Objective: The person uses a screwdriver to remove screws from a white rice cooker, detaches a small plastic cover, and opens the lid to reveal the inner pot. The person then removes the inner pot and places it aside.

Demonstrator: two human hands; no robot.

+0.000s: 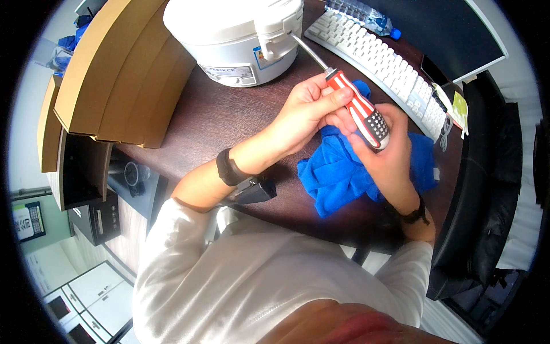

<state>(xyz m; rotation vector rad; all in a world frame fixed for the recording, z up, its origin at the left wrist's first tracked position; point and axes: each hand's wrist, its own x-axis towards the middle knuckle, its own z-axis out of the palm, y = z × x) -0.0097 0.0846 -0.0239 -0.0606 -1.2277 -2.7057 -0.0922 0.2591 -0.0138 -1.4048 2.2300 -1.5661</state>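
Both hands are on a screwdriver [362, 110] with a fat red-and-white striped handle, dark and starred at its end. Its metal shaft slants up and left, the tip at the side of a white rice cooker [226, 43] by the carry handle's lower part; whether it sits in a screw is too small to tell. My left hand [312, 112] pinches the front of the grip between thumb and fingers. Around the butt end, my right hand [387, 152] is closed. Beneath my hands lies a crumpled blue cloth [329, 178] on the dark wooden table [229, 120].
A white keyboard [378, 63] runs along the right, with a plastic water bottle [364, 17] and a monitor [441, 28] behind it. Cardboard boxes [120, 74] stand at the left. A small black object [255, 190] lies near my left forearm. A black chair [487, 189] is at the right.
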